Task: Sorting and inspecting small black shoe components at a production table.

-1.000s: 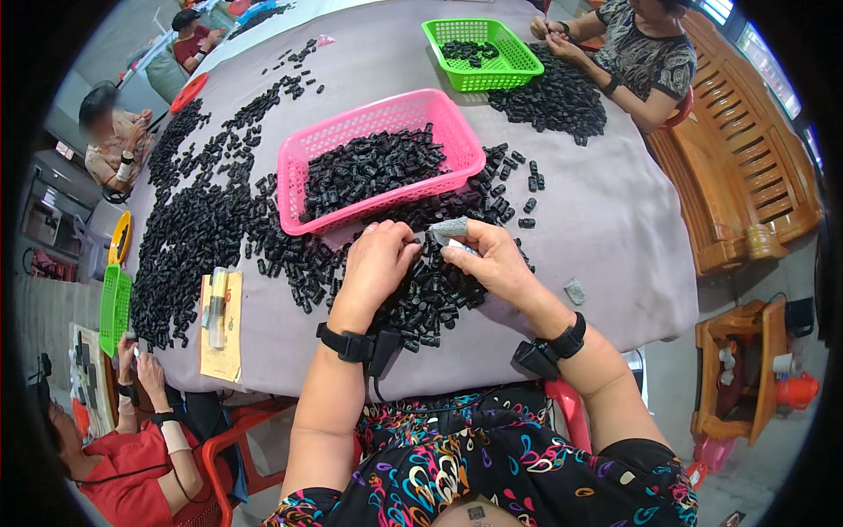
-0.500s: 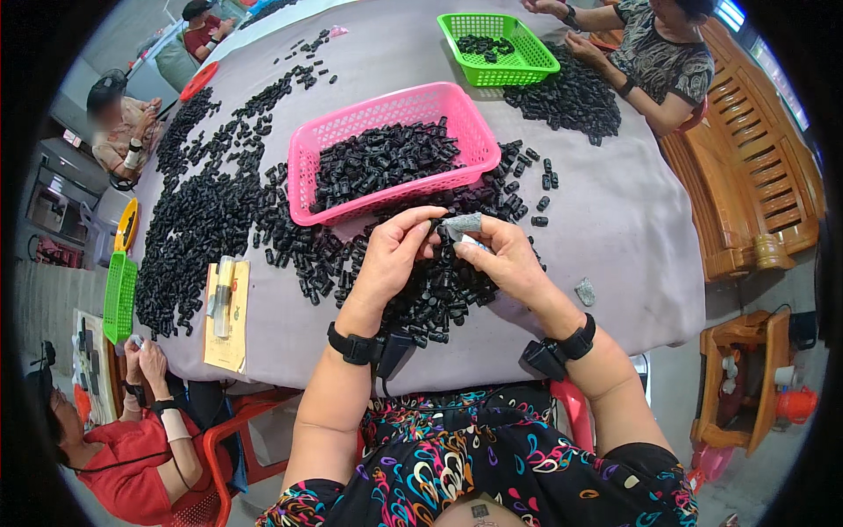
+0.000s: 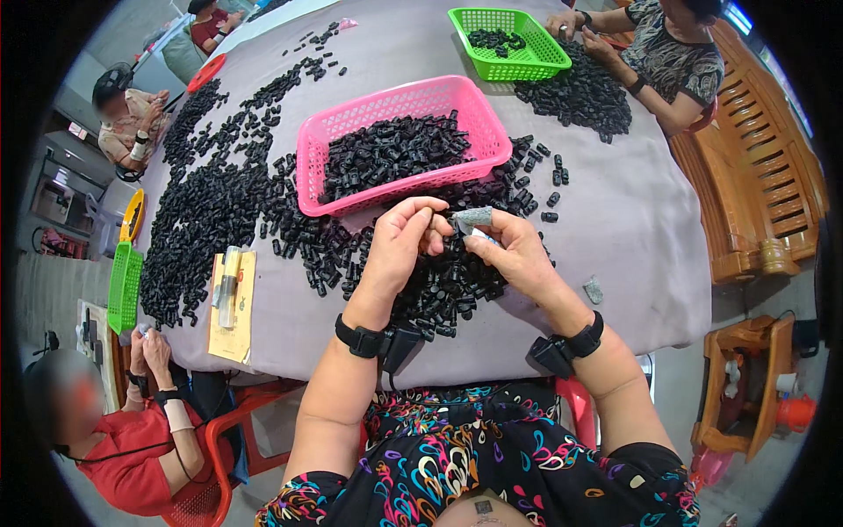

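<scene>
My left hand (image 3: 402, 246) is closed, thumb and forefinger pinched on a small black cylindrical part (image 3: 451, 220), mostly hidden by the fingers. Close against it, my right hand (image 3: 518, 256) has a grey cloth finger wrap (image 3: 474, 217) around its forefinger, and something white shows by the thumb. The right fingers are bent in toward the same part; whether they grip it I cannot make out. Beneath both hands lies a heap of black cylindrical parts (image 3: 439, 294). Just beyond them stands a pink basket (image 3: 316, 195) holding many more.
Black parts (image 3: 206, 220) spread over the left of the cloth-covered table (image 3: 632, 237). A yellow booklet (image 3: 230, 342) with a clear tube (image 3: 229, 290) lies left; a grey scrap (image 3: 594, 290) lies right. Co-workers sit around, one by a green basket (image 3: 518, 72). A wooden bench (image 3: 764, 176) stands right.
The whole view has shifted slightly. My hands stay together, the left fingers a little more curled. The co-worker at the far right has brought both hands down toward the pile by the green basket.
</scene>
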`<move>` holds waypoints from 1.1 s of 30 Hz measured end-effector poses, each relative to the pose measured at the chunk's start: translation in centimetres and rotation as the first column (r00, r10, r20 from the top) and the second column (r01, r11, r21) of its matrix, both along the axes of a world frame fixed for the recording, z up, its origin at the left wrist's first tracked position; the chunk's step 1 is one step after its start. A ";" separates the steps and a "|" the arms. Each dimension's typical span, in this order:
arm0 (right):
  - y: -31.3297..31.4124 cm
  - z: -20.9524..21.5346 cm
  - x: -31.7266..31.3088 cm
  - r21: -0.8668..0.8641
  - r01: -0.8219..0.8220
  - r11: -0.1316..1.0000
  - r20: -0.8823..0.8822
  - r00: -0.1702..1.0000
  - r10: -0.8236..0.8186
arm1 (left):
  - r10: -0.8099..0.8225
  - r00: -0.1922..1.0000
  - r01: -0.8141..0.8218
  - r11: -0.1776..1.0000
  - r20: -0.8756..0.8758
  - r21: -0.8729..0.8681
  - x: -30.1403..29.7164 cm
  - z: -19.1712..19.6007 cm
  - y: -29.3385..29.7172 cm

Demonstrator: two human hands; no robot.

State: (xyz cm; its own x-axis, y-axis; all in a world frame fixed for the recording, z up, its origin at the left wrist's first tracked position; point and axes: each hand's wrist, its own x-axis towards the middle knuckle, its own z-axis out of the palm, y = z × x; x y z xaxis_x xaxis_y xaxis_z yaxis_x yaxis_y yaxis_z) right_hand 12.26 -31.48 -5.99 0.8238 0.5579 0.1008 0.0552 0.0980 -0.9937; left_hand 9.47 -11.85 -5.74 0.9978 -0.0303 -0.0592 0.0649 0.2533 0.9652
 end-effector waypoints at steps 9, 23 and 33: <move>0.0 0.2 0.0 -0.037 -0.007 0.999 -0.004 1.000 0.007 | -0.035 0.999 0.034 0.981 -0.001 -0.193 -0.1 0.1 0.3; 0.2 0.0 -0.1 0.013 0.007 1.000 0.010 1.000 -0.007 | -0.132 0.990 0.113 0.954 -0.048 -0.277 0.1 -0.8 0.5; 0.2 -0.4 0.2 0.023 0.019 1.000 0.046 0.999 -0.020 | -0.140 0.986 0.125 0.979 -0.087 -0.161 -0.1 -0.1 0.0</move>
State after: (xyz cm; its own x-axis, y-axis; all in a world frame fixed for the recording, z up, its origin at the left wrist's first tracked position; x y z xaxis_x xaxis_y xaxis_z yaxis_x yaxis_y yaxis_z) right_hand 12.46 -31.32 -6.42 0.8288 0.5387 0.1514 0.1031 0.1190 -0.9875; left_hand 9.36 -11.87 -5.79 0.9740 -0.1779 -0.1400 0.1994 0.3820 0.9024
